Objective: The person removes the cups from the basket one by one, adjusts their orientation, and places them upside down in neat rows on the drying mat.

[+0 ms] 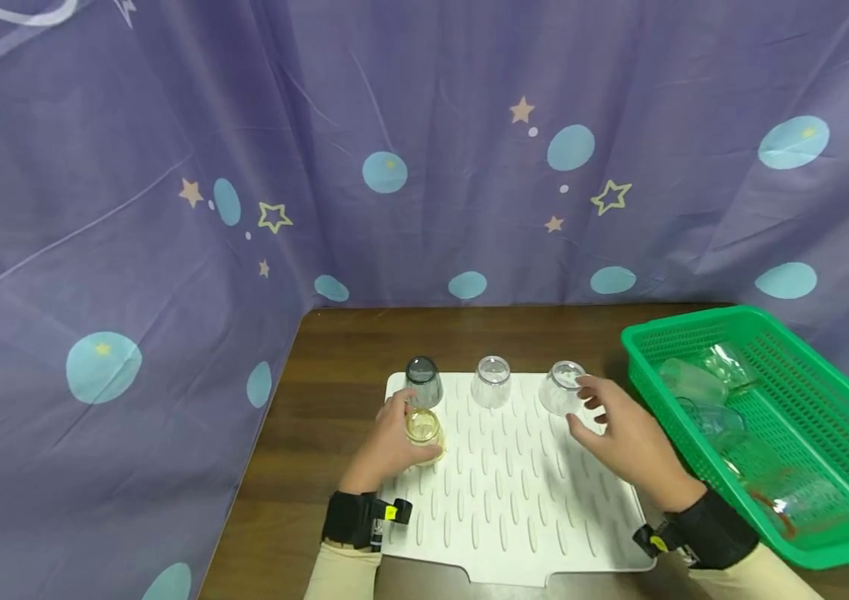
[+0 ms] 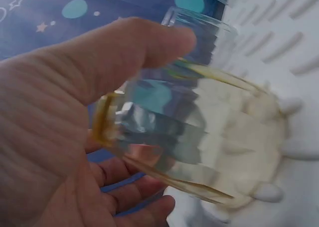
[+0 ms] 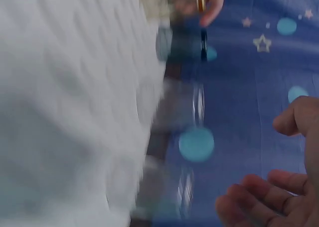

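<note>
Curving round an upturned yellow glass [image 1: 424, 427] on the white mat [image 1: 487, 537], the left hand [image 1: 390, 437] has thumb and fingers on either side; whether they pinch it, I can't tell. The right hand [image 1: 628, 433], thumb spread from fingers, hovers near an upturned clear glass [image 1: 559, 395]. Beyond hangs the purple curtain [image 1: 454, 217].

A yellow-tinted glass [image 1: 424, 433] stands inverted on white tray [image 1: 495, 521]

The tray [image 1: 508, 510] is passable along its front, but three glasses [image 1: 491, 385] bar its back.
</note>
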`<state>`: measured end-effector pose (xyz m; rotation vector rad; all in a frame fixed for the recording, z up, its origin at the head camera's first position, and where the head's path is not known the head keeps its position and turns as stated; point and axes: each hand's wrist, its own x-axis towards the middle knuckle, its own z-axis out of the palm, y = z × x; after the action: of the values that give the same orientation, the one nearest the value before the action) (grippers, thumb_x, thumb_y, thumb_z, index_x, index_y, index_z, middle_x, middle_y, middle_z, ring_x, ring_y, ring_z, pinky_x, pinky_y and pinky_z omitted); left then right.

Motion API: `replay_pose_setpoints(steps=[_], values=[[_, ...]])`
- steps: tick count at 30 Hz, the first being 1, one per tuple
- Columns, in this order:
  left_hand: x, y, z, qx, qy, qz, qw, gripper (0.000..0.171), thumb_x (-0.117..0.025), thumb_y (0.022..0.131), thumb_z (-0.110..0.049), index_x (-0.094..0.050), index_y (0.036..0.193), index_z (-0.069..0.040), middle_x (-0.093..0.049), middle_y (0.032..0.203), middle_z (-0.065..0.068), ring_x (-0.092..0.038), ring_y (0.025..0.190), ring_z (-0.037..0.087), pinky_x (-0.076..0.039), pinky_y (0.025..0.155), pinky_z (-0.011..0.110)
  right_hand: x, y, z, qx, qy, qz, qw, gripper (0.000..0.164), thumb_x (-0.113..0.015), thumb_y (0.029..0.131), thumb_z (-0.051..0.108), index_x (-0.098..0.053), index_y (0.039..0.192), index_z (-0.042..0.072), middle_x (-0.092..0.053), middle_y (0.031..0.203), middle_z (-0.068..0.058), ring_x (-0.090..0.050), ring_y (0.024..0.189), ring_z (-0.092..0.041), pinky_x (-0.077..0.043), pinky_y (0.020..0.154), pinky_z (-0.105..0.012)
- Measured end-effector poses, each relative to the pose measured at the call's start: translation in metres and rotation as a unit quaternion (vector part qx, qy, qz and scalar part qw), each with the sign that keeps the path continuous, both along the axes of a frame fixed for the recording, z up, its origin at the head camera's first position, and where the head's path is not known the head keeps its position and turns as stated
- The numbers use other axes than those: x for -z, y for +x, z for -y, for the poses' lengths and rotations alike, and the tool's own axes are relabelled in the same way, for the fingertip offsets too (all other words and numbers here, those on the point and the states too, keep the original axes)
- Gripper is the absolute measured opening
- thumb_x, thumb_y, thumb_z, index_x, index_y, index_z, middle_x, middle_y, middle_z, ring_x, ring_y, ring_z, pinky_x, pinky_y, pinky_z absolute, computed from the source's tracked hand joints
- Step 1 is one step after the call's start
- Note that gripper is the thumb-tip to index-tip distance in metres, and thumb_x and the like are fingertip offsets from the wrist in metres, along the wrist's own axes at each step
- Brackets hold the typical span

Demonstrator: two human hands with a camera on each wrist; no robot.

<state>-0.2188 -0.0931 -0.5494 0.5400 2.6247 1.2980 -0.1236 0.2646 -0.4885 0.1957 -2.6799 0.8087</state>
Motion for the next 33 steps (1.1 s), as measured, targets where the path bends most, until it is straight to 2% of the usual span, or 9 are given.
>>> replay_pose_setpoints(steps=[3,7,12,16,20,25,27,30,33], values=[[-0.009,-0.001,0.001,-0.014,0.03,-0.013,0.9994,0.1,-0.09,0.078,-0.042,-0.034,0.156,-0.013,-0.054,0.129,0.015,-0.052,0.117,0.028,-0.049,0.094,0.047,-0.014,-0.004,-0.034,0.009,0.005,0.001,1.0,0.05,-0.069,0.099,0.02,-0.052,0.141,-0.001,-0.063,0.121,-0.017,-0.063,0.102,-0.033,-0.054,0.079,-0.049],[-0.018,-0.004,0.003,-0.037,0.086,-0.053,0.9942,0.091,-0.086,0.084,-0.043,-0.038,0.154,-0.01,-0.057,0.129,0.019,-0.054,0.12,0.035,-0.047,0.102,0.051,-0.025,-0.015,-0.085,0.025,0.006,0.046,0.999,0.056,-0.064,0.103,0.027,-0.046,0.145,-0.007,-0.054,0.132,-0.029,-0.055,0.111,-0.045,-0.049,0.085,-0.058],[-0.016,-0.006,0.005,-0.062,0.147,-0.098,0.9823,0.082,-0.081,0.091,-0.036,-0.037,0.155,-0.01,-0.054,0.133,0.02,-0.053,0.125,0.034,-0.043,0.111,0.053,-0.022,-0.029,-0.142,0.054,0.072,0.133,0.987,0.076,-0.062,0.103,0.039,-0.036,0.147,-0.016,-0.038,0.137,-0.042,-0.043,0.115,-0.058,-0.044,0.082,-0.066],[-0.017,-0.005,0.006,-0.079,0.189,-0.111,0.9725,0.079,-0.08,0.092,-0.031,-0.037,0.156,-0.012,-0.054,0.136,0.02,-0.052,0.126,0.03,-0.041,0.112,0.056,-0.011,-0.038,-0.176,0.062,0.111,0.173,0.977,0.076,-0.065,0.101,0.034,-0.036,0.144,-0.021,-0.036,0.13,-0.047,-0.043,0.109,-0.062,-0.044,0.079,-0.067],[-0.019,-0.005,0.007,-0.087,0.205,-0.117,0.9679,0.08,-0.081,0.091,-0.027,-0.037,0.156,-0.013,-0.055,0.135,0.019,-0.053,0.127,0.032,-0.04,0.113,0.056,0.002,-0.047,-0.193,0.055,0.131,0.189,0.972,0.072,-0.072,0.096,0.025,-0.04,0.139,-0.022,-0.037,0.128,-0.05,-0.042,0.111,-0.065,-0.045,0.08,-0.07],[-0.02,-0.002,0.007,-0.099,0.206,-0.115,0.9667,0.081,-0.082,0.09,-0.018,-0.036,0.157,-0.013,-0.056,0.133,0.018,-0.052,0.126,0.037,-0.04,0.112,0.056,0.014,-0.059,-0.199,0.03,0.15,0.21,0.966,0.078,-0.078,0.089,0.026,-0.041,0.137,-0.023,-0.036,0.131,-0.055,-0.035,0.121,-0.07,-0.042,0.088,-0.075],[-0.025,-0.001,0.006,-0.106,0.206,-0.108,0.9668,0.083,-0.082,0.089,-0.012,-0.035,0.157,-0.008,-0.055,0.132,0.02,-0.052,0.126,0.041,-0.04,0.112,0.058,0.017,-0.062,-0.199,0.026,0.156,0.208,0.965,0.079,-0.079,0.088,0.026,-0.041,0.136,-0.024,-0.039,0.131,-0.055,-0.034,0.122,-0.071,-0.041,0.089,-0.075],[-0.038,0.006,0.004,-0.108,0.208,-0.106,0.9664,0.084,-0.081,0.088,-0.009,-0.033,0.156,-0.002,-0.055,0.13,0.022,-0.051,0.124,0.042,-0.04,0.111,0.06,0.016,-0.063,-0.2,0.026,0.161,0.207,0.965,0.079,-0.079,0.088,0.025,-0.04,0.134,-0.025,-0.042,0.129,-0.054,-0.034,0.121,-0.072,-0.042,0.09,-0.075],[-0.037,0.003,0.005,-0.107,0.215,-0.108,0.9648,0.086,-0.082,0.087,-0.009,-0.032,0.157,-0.003,-0.054,0.13,0.021,-0.051,0.123,0.04,-0.04,0.111,0.061,0.015,-0.063,-0.204,0.027,0.165,0.204,0.965,0.077,-0.08,0.087,0.026,-0.043,0.13,-0.026,-0.051,0.12,-0.05,-0.043,0.114,-0.07,-0.047,0.082,-0.069]])
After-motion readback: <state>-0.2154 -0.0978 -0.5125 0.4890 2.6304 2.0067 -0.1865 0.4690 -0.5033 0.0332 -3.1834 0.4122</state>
